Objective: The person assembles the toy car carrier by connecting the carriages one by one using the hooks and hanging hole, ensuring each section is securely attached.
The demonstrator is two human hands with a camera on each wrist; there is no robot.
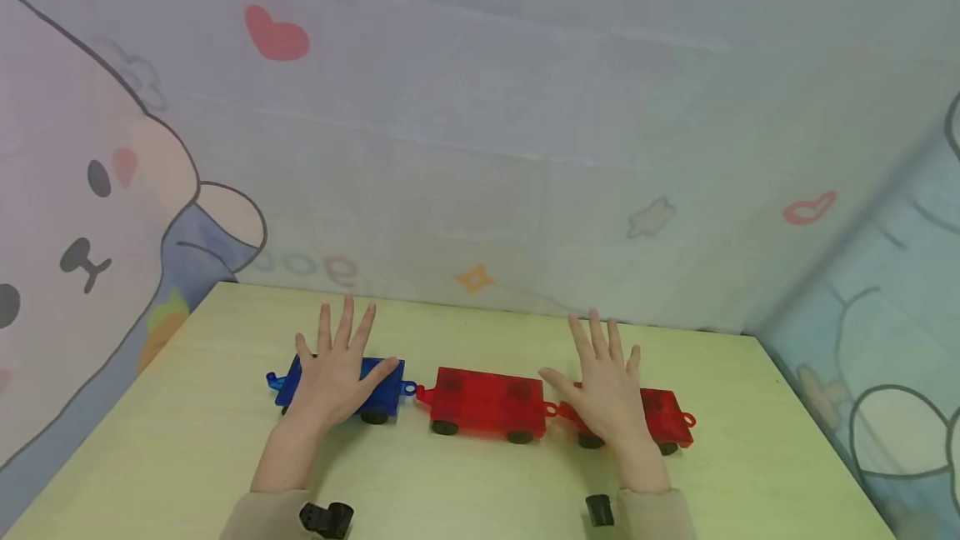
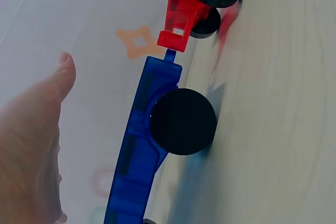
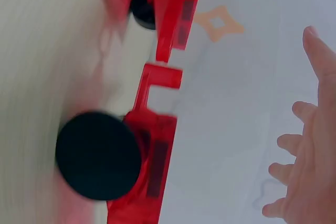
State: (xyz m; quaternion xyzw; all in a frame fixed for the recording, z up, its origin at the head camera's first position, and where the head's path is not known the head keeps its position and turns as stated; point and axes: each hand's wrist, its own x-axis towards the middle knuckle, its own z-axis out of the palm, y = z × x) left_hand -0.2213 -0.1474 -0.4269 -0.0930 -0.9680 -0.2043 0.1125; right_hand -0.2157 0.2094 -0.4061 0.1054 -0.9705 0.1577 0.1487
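Left hand (image 1: 337, 377): your fingers are spread flat, palm over the blue car (image 1: 382, 380).
Right hand (image 1: 609, 386): also spread and gripping nothing, above the end red car (image 1: 663, 415).
Train: three cars coupled in a row on the surface (image 1: 480, 482), middle red car (image 1: 487, 401) between.
Risk: a sideways nudge could unhook the couplings.
Hidden: contact under both palms cannot be judged.

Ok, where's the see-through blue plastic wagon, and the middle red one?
Translucent blue plastic wagon (image 1: 386, 390), head view, right end of its flat top.
Middle translucent red plastic wagon (image 1: 487, 401), head view, centre of its flat top.
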